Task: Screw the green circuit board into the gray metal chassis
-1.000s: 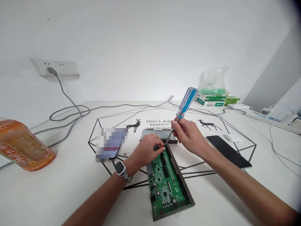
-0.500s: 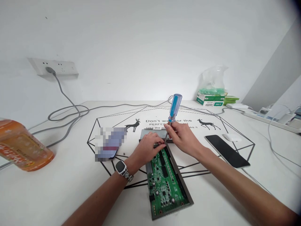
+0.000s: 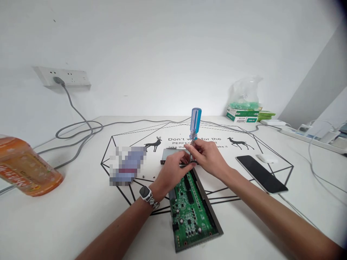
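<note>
My right hand (image 3: pixel 208 153) is closed around the lower end of a screwdriver (image 3: pixel 195 122) with a blue and clear handle. The screwdriver stands nearly upright, its shaft pointing down. At the shaft's lower end my left hand (image 3: pixel 176 166), with a watch (image 3: pixel 145 193) on the wrist, pinches thumb and fingers together; what they grip is hidden. Below both hands lies a green circuit board (image 3: pixel 189 213) in a grey metal tray (image 3: pixel 210 209), the far end of which they cover. A grey metal panel (image 3: pixel 168 155) lies just behind.
Tiny screws (image 3: pixel 143 176) lie left of my left hand. A pixelated phone-like object (image 3: pixel 128 166) is farther left, beside an orange bottle (image 3: pixel 29 166). On the right are a black phone (image 3: pixel 261 173) and a white case (image 3: pixel 268 158). Boxes (image 3: pixel 242 113) and a cable (image 3: pixel 81 133) lie behind.
The screwdriver has swung from leaning right to nearly upright, its handle moving left. My left hand has shifted slightly right and up, its thumb now at the shaft; a second tiny screw shows on the table.
</note>
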`<control>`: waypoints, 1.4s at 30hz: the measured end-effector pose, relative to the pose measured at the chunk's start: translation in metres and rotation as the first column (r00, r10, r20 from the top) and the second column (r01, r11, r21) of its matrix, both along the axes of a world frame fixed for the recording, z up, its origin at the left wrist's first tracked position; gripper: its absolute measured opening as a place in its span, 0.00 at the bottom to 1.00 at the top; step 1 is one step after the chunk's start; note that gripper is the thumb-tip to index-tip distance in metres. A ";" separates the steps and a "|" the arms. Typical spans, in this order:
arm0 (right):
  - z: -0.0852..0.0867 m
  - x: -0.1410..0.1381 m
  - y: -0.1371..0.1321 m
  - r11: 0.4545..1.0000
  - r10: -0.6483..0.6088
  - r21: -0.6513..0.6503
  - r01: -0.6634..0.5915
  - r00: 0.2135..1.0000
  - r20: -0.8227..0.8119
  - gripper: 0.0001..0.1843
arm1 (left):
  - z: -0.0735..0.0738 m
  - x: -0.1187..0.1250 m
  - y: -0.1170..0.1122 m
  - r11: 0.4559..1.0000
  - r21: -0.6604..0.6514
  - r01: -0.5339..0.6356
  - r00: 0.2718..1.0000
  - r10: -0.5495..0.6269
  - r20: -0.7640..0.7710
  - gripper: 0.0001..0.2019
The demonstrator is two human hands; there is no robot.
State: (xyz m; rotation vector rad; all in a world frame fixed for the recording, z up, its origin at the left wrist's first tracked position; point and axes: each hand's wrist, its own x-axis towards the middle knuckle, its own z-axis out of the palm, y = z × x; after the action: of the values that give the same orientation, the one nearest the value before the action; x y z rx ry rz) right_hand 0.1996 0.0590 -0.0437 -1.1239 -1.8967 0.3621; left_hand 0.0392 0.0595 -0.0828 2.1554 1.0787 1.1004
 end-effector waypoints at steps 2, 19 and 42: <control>-0.001 -0.002 0.001 1.000 -0.023 0.006 0.023 0.999 -0.028 0.24 | 0.001 0.004 -0.002 0.998 -0.068 -0.011 0.996 0.017 0.088 0.08; 0.003 0.019 -0.003 0.968 0.210 -0.129 -0.216 0.976 -0.058 0.14 | 0.004 -0.003 -0.001 0.968 -0.125 0.219 0.973 -0.207 0.101 0.10; 0.000 0.018 -0.004 0.922 0.271 -0.230 -0.311 0.944 -0.190 0.12 | 0.004 -0.008 -0.002 0.964 -0.152 0.217 0.968 -0.193 0.158 0.09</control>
State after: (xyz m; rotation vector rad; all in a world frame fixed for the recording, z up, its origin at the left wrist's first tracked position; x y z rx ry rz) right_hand 0.2173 0.0548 -0.0434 -0.9420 -1.9168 0.8610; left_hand 0.0317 0.0580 -0.0790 1.9738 0.8311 1.0112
